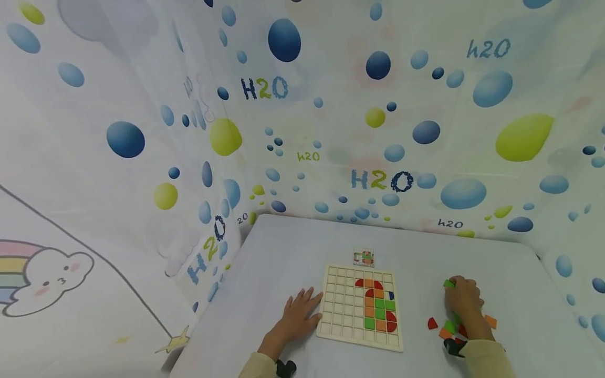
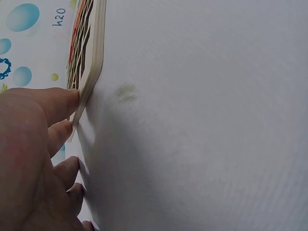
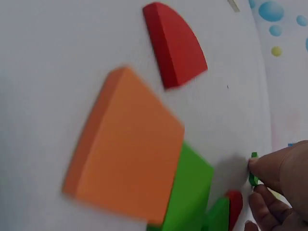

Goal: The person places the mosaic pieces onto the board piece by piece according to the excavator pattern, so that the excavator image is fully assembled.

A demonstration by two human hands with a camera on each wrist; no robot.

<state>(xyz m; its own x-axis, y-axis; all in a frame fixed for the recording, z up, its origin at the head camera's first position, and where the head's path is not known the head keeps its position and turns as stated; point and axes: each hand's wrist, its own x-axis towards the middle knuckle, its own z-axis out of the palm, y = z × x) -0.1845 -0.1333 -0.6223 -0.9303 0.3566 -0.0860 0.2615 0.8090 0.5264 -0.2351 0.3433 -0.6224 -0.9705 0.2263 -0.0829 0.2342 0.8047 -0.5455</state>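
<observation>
A pale board [image 1: 339, 302] with a wood-like edge and rounded corners lies on a smooth white table cover [image 1: 212, 304]; straight raised ridges divide it into square cells. Set into its right-hand part are flat-faced pieces: orange squares [image 1: 369, 311], green squares [image 1: 379, 303] and red round-edged pieces [image 1: 391, 317]. A small dark-blue shape [image 1: 390, 295] shows in the rightmost column.

The left hand [image 1: 299, 315] rests with its fingers extended and spread, fingertips touching the board's left edge. The right hand [image 1: 463, 299], well to the right of the board, pinches a green piece [image 1: 449, 283] between thumb and fingers; its full outline is hidden.

Loose pieces lie beneath and beside the right wrist. The right wrist view shows their thickness: a red quarter-disc [image 3: 180, 45] with a curved edge, and a thick, straight-sided orange piece [image 3: 132, 149], matt and overlapping a green one [image 3: 187, 187] in view.

Beyond the board's far edge lies a small patterned card [image 1: 363, 257]; any lettering on it is too small to read. The surrounding sheet [image 1: 331, 121], printed with blue and lime ovals, carries the lettering "H2O" [image 1: 264, 88] and "h2O" [image 1: 489, 48].
</observation>
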